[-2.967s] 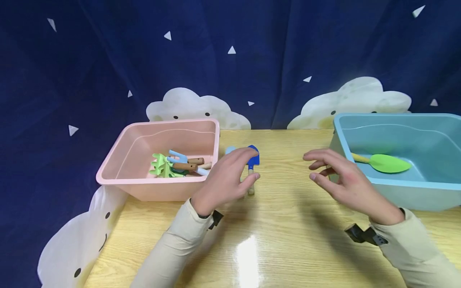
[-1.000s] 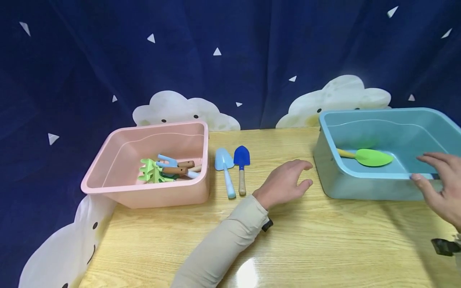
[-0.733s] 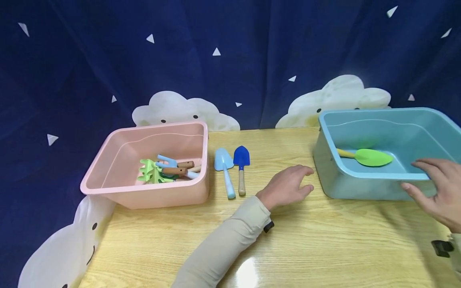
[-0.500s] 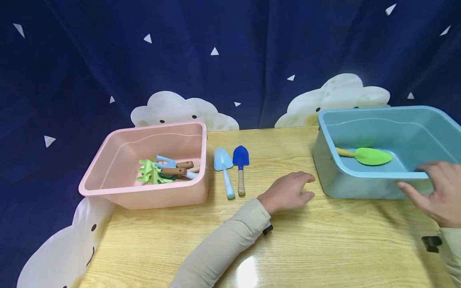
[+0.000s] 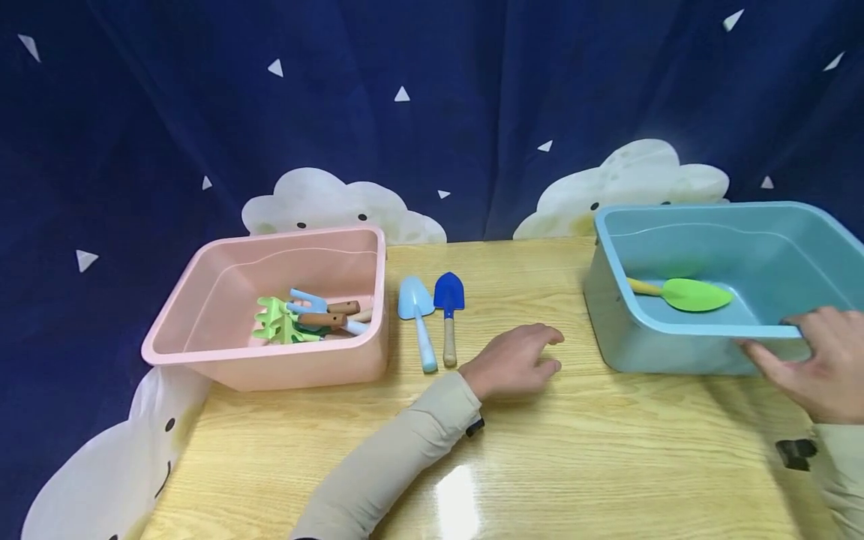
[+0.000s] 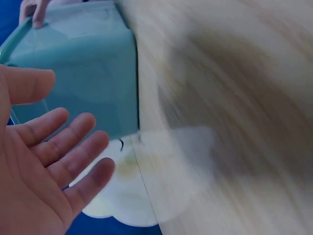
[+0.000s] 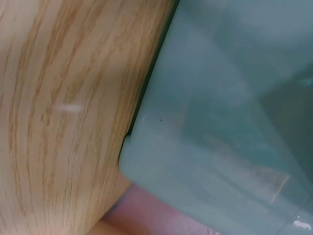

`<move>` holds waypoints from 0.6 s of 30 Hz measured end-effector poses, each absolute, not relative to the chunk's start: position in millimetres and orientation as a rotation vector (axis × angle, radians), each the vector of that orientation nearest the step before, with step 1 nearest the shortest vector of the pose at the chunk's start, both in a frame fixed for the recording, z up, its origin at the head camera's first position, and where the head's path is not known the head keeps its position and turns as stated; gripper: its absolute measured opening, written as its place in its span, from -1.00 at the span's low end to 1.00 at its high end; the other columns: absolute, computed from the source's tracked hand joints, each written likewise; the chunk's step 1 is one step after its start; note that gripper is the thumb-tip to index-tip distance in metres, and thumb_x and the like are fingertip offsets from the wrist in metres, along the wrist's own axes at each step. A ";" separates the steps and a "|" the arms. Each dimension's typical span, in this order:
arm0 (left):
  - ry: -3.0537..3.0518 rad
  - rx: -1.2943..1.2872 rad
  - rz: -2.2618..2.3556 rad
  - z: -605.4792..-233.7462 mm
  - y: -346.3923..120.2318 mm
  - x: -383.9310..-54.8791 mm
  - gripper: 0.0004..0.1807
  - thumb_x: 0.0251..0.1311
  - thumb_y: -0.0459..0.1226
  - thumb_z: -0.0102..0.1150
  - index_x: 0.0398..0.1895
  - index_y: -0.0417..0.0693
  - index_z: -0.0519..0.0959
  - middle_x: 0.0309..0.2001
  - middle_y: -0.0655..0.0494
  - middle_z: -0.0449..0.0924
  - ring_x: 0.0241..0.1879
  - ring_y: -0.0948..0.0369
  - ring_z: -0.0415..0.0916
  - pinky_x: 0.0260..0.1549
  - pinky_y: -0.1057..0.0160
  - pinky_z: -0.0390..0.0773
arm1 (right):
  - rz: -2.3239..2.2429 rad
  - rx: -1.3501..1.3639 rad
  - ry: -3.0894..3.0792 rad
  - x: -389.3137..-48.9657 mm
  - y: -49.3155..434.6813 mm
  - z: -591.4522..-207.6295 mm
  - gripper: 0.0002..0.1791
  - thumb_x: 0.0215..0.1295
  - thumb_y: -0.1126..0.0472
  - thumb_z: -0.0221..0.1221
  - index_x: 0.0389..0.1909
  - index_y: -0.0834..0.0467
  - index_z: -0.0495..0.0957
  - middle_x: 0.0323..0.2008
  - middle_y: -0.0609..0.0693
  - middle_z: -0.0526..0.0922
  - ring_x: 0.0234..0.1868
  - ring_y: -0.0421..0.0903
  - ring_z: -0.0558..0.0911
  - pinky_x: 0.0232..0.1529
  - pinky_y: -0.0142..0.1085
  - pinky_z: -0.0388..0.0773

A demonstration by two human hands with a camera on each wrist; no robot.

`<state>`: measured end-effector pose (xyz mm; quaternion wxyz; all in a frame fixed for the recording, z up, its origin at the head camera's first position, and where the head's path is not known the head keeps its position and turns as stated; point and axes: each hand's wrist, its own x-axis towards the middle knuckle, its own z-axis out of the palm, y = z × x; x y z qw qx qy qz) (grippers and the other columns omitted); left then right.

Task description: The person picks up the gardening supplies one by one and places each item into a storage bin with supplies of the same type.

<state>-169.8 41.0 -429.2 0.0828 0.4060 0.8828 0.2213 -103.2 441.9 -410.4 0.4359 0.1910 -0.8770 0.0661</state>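
In the head view my right hand [image 5: 826, 367] grips the front rim of the blue bin [image 5: 675, 351], thumb outside and fingers over the edge. Inside that bin lies a green trowel [image 5: 695, 295] with a yellow handle. My left hand [image 5: 513, 361] hovers over the table, holding nothing; the left wrist view shows its fingers [image 6: 73, 147] loosely extended. To its left, a light-blue trowel [image 5: 416, 298] and a dark-blue trowel [image 5: 449, 291] with a wooden handle lie side by side. The right wrist view is filled by the bin's wall [image 7: 220, 122] and the tabletop.
At the left, a pink bin [image 5: 270, 371] contains several small garden tools, among them a light-green rake [image 5: 273, 321] and a wooden-handled tool [image 5: 322, 320]. A dark-blue curtain [image 5: 472, 112] with clouds and triangles hangs behind the wooden table [image 5: 574, 465].
My right hand has moved right from mid-table and taken hold of the blue bin's front rim. The left hand has left the trowels, moved right, and lately drifted slightly back left.
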 end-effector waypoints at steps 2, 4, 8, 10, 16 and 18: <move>2.652 1.205 0.667 -429.8 31.9 -172.8 -0.52 0.39 -0.07 0.00 0.34 0.05 0.42 0.30 0.19 0.51 0.33 0.26 0.43 0.27 0.31 0.44 | 0.149 0.489 -2.174 -104.5 441.0 -411.9 -0.02 0.16 -0.56 -0.06 -0.52 0.42 0.50 -0.74 0.22 0.44 -0.75 0.19 0.36 -0.63 -0.18 0.06; 2.669 1.196 0.687 -429.4 24.1 -176.1 -0.52 0.39 -0.09 0.02 0.33 0.03 0.43 0.30 0.16 0.52 0.34 0.22 0.43 0.30 0.28 0.43 | 0.154 0.478 -2.158 -105.4 439.6 -413.2 -0.02 0.16 -0.55 -0.04 -0.54 0.42 0.49 -0.75 0.23 0.44 -0.75 0.19 0.36 -0.63 -0.18 0.06; 2.704 1.155 0.722 -428.4 12.0 -182.0 -0.53 0.38 -0.09 0.03 0.31 0.01 0.45 0.29 0.13 0.52 0.36 0.18 0.41 0.33 0.24 0.40 | 0.154 0.446 -2.157 -105.1 437.3 -413.7 -0.02 0.16 -0.55 -0.04 -0.52 0.44 0.49 -0.72 0.26 0.45 -0.73 0.20 0.37 -0.57 -0.21 0.07; 2.718 1.140 0.729 -428.1 6.2 -184.6 -0.53 0.38 -0.09 0.04 0.30 0.00 0.45 0.28 0.12 0.53 0.36 0.16 0.41 0.33 0.23 0.41 | 0.174 0.436 -2.142 -104.8 435.3 -413.7 -0.01 0.16 -0.55 -0.04 -0.53 0.45 0.49 -0.71 0.28 0.45 -0.72 0.21 0.38 -0.53 -0.25 0.06; 2.754 1.083 0.749 -427.5 -13.1 -192.4 -0.55 0.38 -0.10 0.05 0.28 -0.03 0.47 0.27 0.10 0.53 0.34 0.14 0.42 0.32 0.21 0.42 | 0.228 0.465 -2.081 -107.0 429.9 -414.8 -0.01 0.20 -0.52 -0.02 -0.55 0.49 0.48 -0.69 0.35 0.46 -0.70 0.26 0.38 -0.46 -0.27 0.09; 2.757 1.061 0.775 -427.6 -19.3 -194.8 -0.55 0.38 -0.11 0.05 0.27 -0.03 0.47 0.27 0.10 0.54 0.34 0.13 0.43 0.32 0.20 0.42 | 0.242 0.468 -2.075 -108.3 429.7 -416.6 0.00 0.21 -0.52 -0.03 -0.52 0.49 0.48 -0.66 0.38 0.48 -0.66 0.29 0.40 -0.43 -0.19 0.12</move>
